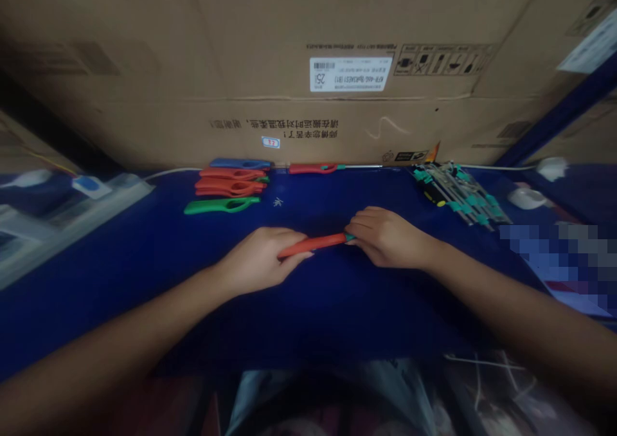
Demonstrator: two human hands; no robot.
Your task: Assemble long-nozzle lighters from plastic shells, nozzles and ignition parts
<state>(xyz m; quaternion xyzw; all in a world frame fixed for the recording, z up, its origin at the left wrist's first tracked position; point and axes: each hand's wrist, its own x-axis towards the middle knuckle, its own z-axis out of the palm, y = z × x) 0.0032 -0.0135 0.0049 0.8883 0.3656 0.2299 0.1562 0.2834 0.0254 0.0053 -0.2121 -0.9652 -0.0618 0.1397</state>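
Note:
In front of me, above the blue table (318, 314), I hold a red lighter handle (325, 241) nearly level. Its left end is gripped in my left hand (263, 259), thumb on the near side. My right hand (385, 236) is closed around the other end, where a small teal part (349, 236) shows; the rest of that part is hidden by the fingers. Beyond my left hand lie several loose handles: a green handle (222, 205), red handles (231, 186) and a blue handle (241, 164). A red lighter (313, 168) with a metal rod lies at the back.
Several metal rods with teal parts (465, 195) are piled at the back right, a black-and-yellow tool (434, 195) among them. A large cardboard box (241, 69) walls off the back. A white tray (96, 214) is at left, a white round object (527, 197) at right.

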